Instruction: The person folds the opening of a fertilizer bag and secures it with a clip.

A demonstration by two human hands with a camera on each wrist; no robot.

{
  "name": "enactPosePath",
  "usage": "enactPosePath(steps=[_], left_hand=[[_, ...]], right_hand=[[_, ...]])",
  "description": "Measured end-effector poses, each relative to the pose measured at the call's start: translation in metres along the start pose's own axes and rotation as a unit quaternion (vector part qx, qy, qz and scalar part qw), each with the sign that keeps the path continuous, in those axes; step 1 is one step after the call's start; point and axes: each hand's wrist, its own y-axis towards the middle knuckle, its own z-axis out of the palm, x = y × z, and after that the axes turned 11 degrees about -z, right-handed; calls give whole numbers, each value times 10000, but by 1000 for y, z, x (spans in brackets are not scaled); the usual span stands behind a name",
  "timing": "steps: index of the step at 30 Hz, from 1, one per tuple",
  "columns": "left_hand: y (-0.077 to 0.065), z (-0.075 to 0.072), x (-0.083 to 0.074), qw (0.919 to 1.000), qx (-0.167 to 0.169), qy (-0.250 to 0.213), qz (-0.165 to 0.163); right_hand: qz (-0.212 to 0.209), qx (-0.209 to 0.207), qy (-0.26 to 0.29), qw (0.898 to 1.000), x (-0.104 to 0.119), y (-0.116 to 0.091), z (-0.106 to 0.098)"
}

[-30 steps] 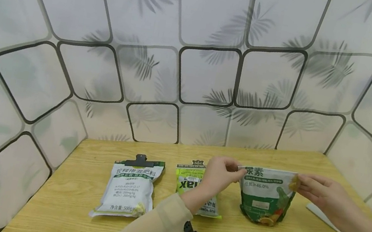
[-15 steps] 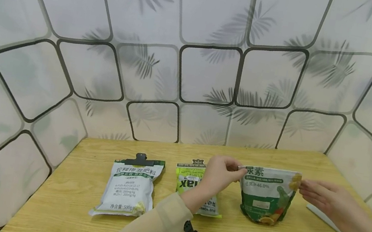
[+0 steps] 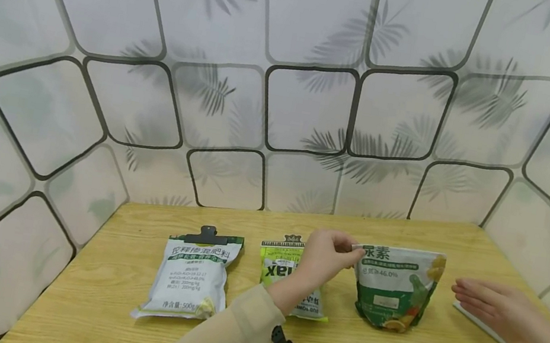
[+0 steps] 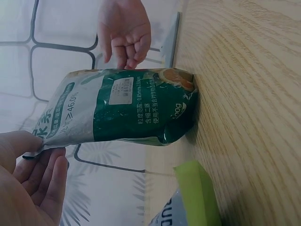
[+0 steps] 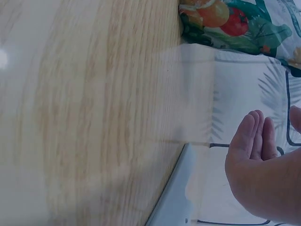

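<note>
A green and white stand-up fertilizer bag [image 3: 391, 292] stands upright on the right half of the table, its printed front toward me. My left hand [image 3: 323, 257] pinches the bag's top left corner between thumb and fingers, as the left wrist view of the bag [image 4: 127, 106] also shows. To the right of the bag, my right hand [image 3: 494, 305] hangs apart from it with nothing held. Its fingers [image 5: 244, 136] are together and nearly straight in the right wrist view. Below that hand lies a flat white piece [image 5: 175, 197], partly hidden by it in the head view.
At left lies a white fertilizer bag [image 3: 193, 281] with a black clip [image 3: 207, 237] across its top. Between it and the standing bag is a lime green bag [image 3: 280, 256], partly behind my left arm, with a dark clip [image 3: 292, 239]. A patterned fabric wall [image 3: 311, 111] encloses the table [image 3: 89, 286].
My right hand has let go of the bag's top right corner and moved right, away from it. The left hand keeps its pinch on the left corner; the bag still stands.
</note>
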Motion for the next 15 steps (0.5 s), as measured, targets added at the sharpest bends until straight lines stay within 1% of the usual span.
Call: enactPosePath(steps=[2, 3, 10, 14, 15], left_hand=[[0, 0, 0, 10000, -2, -9, 8], [0, 0, 1, 10000, -6, -2, 16], [0, -1, 2, 10000, -29, 32, 24], [0, -1, 1, 10000, -24, 21, 19], [0, -1, 1, 10000, -21, 24, 23]], right_hand=[[82, -80, 34, 9999, -2, -1, -3], [82, -88, 138, 9998, -3, -2, -5], [-198, -35, 969, 9951, -9, -10, -11], [-349, 119, 1326, 9905, -12, -13, -16], [-441, 226, 1401, 9889, -13, -13, -18]])
